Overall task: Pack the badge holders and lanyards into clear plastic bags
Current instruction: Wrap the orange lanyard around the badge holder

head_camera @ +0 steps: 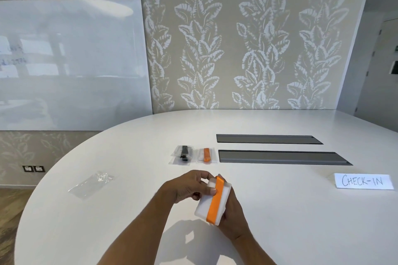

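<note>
both hands clasp one badge holder (212, 201) wrapped in an orange lanyard (213, 202) above the table (301, 211), left hand (189, 187) pinching its top, right hand (231, 211) cupping underneath; keep the wrap tight while reaching for the empty bag (90, 185).

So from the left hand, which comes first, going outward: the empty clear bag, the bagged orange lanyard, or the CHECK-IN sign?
From the left hand:
1. Bagged orange lanyard, just beyond it.
2. Empty clear bag, off to the left.
3. CHECK-IN sign, far right.
</note>
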`<act>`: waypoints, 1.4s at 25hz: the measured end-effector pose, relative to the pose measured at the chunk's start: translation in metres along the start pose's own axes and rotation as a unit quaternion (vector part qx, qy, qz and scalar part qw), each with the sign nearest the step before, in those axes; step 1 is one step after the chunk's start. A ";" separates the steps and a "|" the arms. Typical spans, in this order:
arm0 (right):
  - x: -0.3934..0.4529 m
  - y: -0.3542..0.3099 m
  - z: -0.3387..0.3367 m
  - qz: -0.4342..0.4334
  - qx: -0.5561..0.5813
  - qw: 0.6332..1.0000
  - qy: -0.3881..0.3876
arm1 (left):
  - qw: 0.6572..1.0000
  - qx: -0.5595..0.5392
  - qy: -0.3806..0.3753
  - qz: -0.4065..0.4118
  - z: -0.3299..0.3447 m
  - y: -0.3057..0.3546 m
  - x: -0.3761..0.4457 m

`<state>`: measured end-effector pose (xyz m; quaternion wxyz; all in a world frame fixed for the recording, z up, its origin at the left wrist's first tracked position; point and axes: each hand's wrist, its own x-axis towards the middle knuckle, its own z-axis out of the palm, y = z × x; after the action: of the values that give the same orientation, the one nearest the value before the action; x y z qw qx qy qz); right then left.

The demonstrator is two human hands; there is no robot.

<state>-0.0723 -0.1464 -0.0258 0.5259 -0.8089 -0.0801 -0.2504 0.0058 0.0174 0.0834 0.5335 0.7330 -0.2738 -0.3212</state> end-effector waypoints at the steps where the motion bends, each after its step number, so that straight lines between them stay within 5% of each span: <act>1: 0.001 0.000 -0.001 0.015 0.020 1.000 0.007 | 1.000 0.011 -0.011 -0.009 0.001 0.000 -0.001; 4: 0.002 -0.001 -0.001 0.083 0.085 0.992 0.050 | 0.998 0.026 -0.047 -0.026 0.004 0.000 -0.002; 8: -0.002 -0.003 -0.004 0.082 -0.001 0.995 0.064 | 0.999 -0.020 -0.032 0.017 0.000 -0.002 0.002; 13: -0.001 -0.005 0.000 0.027 -0.068 0.997 0.026 | 0.972 -0.162 0.136 0.099 0.000 -0.005 0.012; 18: -0.001 0.000 0.000 0.025 -0.032 0.999 0.026 | 0.929 -0.175 0.312 0.095 0.005 -0.004 0.018; 21: -0.001 -0.001 0.000 0.027 -0.006 0.999 0.025 | 0.914 -0.172 0.357 0.091 0.004 -0.003 0.020; 29: -0.001 -0.006 -0.003 -0.035 -0.012 0.997 0.069 | 0.929 -0.101 0.346 0.088 -0.004 -0.002 0.017; 35: 0.002 -0.002 -0.003 -0.001 -0.008 0.998 0.058 | 0.909 0.081 0.402 0.076 -0.002 -0.015 0.026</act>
<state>-0.0727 -0.1486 -0.0222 0.5231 -0.7970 -0.0487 -0.2981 0.0248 0.0035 0.0644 0.5604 0.8174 -0.1160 0.0660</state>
